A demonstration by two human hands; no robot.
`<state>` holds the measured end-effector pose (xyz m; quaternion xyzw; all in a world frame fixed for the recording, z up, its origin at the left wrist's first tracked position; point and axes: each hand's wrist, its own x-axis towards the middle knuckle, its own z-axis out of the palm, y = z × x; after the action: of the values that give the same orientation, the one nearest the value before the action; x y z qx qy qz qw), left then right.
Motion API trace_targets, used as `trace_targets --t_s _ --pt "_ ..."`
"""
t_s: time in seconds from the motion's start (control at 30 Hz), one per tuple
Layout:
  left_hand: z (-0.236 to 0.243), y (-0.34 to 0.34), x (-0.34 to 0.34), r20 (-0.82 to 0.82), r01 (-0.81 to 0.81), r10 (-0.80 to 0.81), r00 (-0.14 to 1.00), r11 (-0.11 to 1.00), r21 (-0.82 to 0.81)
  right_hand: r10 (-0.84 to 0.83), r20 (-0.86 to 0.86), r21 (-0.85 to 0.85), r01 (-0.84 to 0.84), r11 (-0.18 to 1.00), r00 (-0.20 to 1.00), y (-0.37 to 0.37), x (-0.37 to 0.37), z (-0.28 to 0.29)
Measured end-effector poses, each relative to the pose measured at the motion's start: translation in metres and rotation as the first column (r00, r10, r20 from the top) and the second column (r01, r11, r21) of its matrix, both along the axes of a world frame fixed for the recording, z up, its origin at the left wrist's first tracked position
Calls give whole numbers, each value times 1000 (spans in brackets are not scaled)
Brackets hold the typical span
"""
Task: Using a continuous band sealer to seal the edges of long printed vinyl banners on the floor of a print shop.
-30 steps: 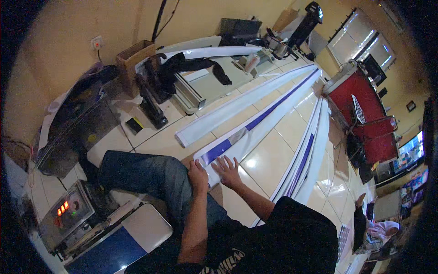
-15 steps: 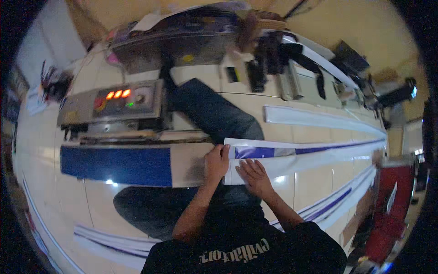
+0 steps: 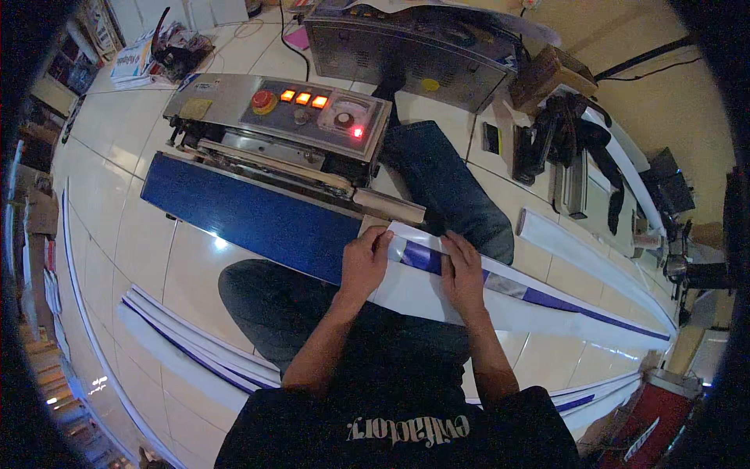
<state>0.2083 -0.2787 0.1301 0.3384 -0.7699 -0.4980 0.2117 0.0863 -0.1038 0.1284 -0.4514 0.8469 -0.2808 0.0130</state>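
Observation:
A long white plastic banner [image 3: 418, 292] with a purple and grey stripe lies across my lap, stretching off to the right. Its left end rests by the bare tan end of a band sealer's blue belt [image 3: 258, 219]. My left hand [image 3: 366, 264] pinches the upper left corner of the banner between thumb and fingers. Farther right, my right hand [image 3: 463, 275] is closed over the upper edge, thumb toward the stripe. Just above both hands is the metal sealer [image 3: 258, 117], with lit orange switches, a red knob, a dial and a small red light.
Another white strip [image 3: 578, 254] runs to the right beyond my leg. Folded strips lie on the tiled floor at left [image 3: 187, 344] and right [image 3: 601, 395]. A grey metal cabinet [image 3: 406, 59], cardboard box [image 3: 556, 74] and black straps [image 3: 551, 137] stand farther away.
My right hand has gone from lying flat on the banner to gripping its upper edge. The view has turned, and the sealer's small light has gone from green to red.

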Motion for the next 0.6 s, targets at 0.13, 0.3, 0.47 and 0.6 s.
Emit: trace_targets --t_s 0.13,0.3,0.47,0.6 --pt "16 3 -1 -126 -21 41 991 988 153 206 -42 30 -205 978 978 -26 6 16" --pt "21 -9 3 -110 160 -174 979 979 -129 122 38 -72 -119 990 992 -47 23 22" --pt "43 -22 3 32 301 -299 954 952 -61 93 56 -75 -89 993 994 -54 27 27" --pt "54 -22 1 263 385 -325 908 894 -227 83 37 -99 -79 992 996 -56 29 25"
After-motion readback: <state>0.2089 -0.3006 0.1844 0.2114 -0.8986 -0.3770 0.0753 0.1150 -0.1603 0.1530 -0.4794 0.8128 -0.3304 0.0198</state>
